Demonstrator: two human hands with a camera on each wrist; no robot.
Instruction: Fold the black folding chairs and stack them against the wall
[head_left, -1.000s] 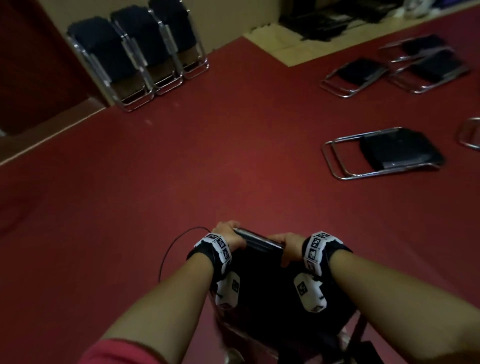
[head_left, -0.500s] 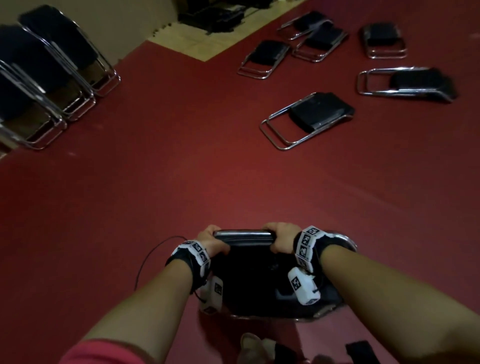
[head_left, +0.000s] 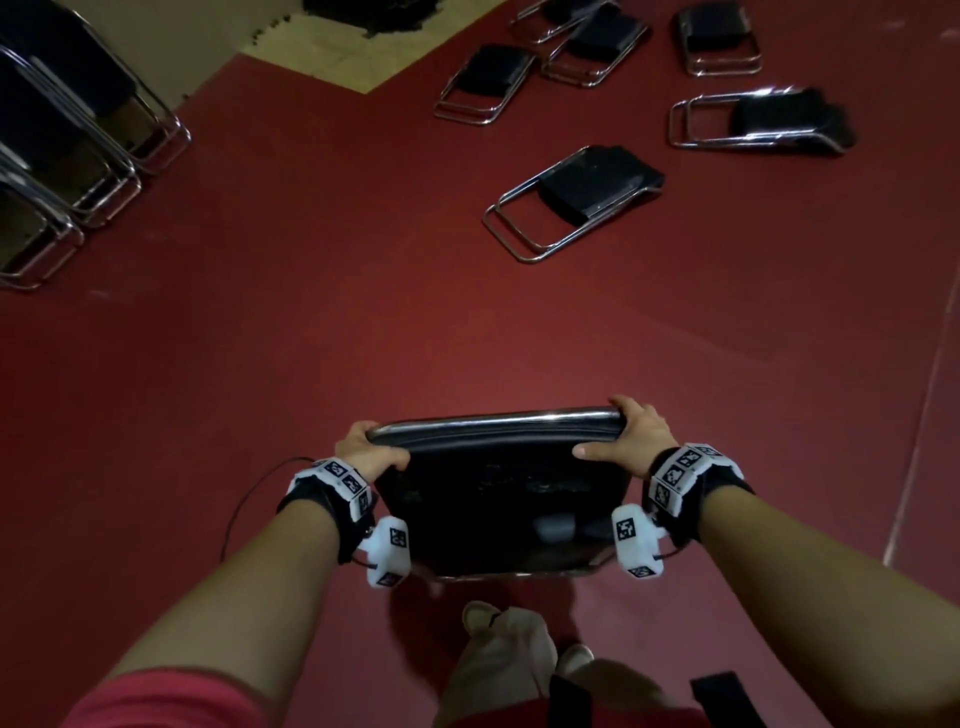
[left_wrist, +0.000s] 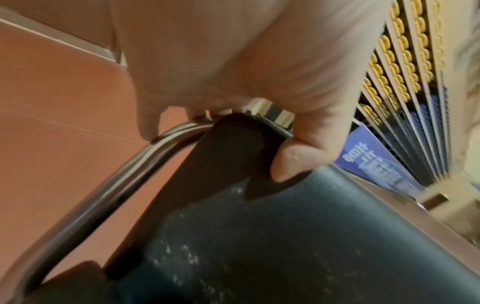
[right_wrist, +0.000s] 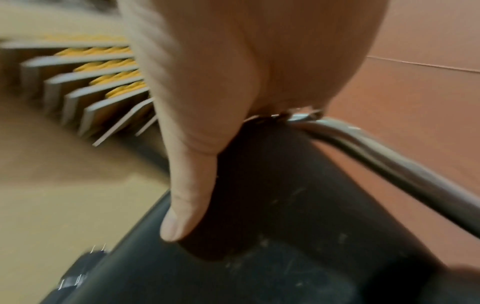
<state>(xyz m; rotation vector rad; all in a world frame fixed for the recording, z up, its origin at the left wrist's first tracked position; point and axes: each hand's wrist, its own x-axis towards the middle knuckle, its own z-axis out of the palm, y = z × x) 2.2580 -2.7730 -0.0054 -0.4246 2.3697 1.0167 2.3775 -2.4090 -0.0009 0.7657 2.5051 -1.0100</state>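
A folded black chair (head_left: 493, 493) with a chrome frame hangs upright in front of my legs, held by its top edge. My left hand (head_left: 370, 452) grips its top left corner, fingers over the chrome tube (left_wrist: 109, 195) and thumb on the black pad (left_wrist: 259, 236). My right hand (head_left: 631, 439) grips the top right corner, thumb (right_wrist: 187, 195) lying down the black pad (right_wrist: 285, 226) beside the chrome tube (right_wrist: 389, 164). Folded chairs (head_left: 78, 140) lean in a row against the wall at the far left.
Several more folded chairs lie flat on the red floor ahead right, the nearest (head_left: 576, 200), another (head_left: 758, 122) beyond it. A pale mat (head_left: 353, 52) and dark gear sit at the back. My shoes (head_left: 488, 618) show below the held chair.
The view has swung so the leaning chairs slid to the left edge and the floor chairs came nearer. My hands have spread apart from the middle to the corners of the chair's top edge.
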